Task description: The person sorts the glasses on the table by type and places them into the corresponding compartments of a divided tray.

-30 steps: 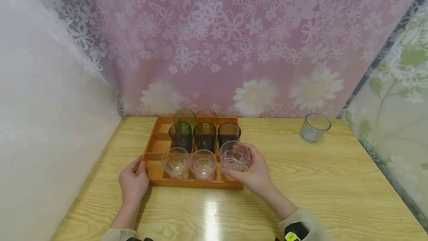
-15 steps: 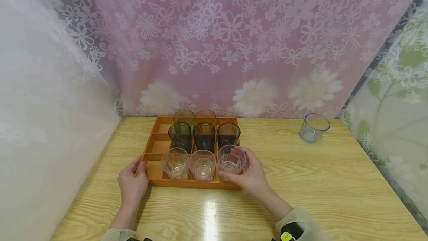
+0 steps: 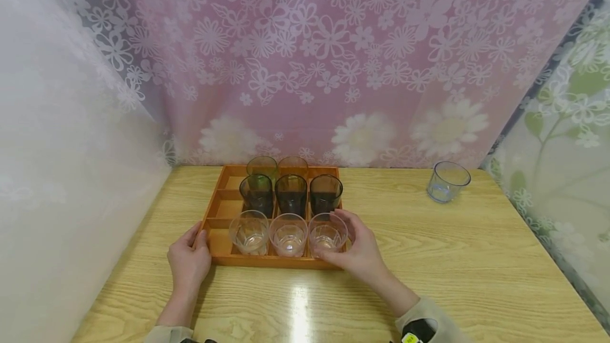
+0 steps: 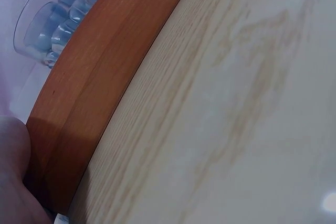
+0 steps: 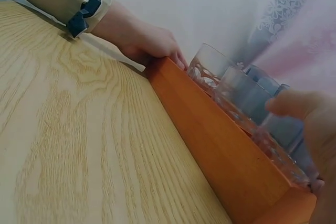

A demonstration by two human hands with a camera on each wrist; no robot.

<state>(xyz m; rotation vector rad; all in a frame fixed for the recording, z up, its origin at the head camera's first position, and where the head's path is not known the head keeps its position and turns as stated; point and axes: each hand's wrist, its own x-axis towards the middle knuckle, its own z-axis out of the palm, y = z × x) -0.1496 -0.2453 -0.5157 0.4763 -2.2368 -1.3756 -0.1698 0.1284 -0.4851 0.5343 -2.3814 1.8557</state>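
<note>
A wooden tray with compartments (image 3: 267, 261) lies on the table. My left hand (image 3: 189, 258) grips its left side near the front corner, thumb over the rim. With thumb and fingers, my right hand (image 3: 364, 253) holds a clear glass (image 3: 328, 236) low in the front right part of the tray. Two more clear glasses stand beside it in the front row, a middle one (image 3: 288, 237) and a left one (image 3: 250, 234). In the right wrist view my right hand (image 5: 315, 129) partly hides the held glass.
Behind them, three dark glasses (image 3: 291, 197) fill part of the middle row. A green glass (image 3: 262, 165) and an amber glass (image 3: 293, 165) stand at the back. A blue-rimmed clear glass (image 3: 448, 181) stands alone at the table's far right. A flowered curtain (image 3: 329, 68) hangs behind.
My right hand has lowered the clear glass, moving it slightly left and toward me, into the tray's front row. The left hand has stayed on the tray.
</note>
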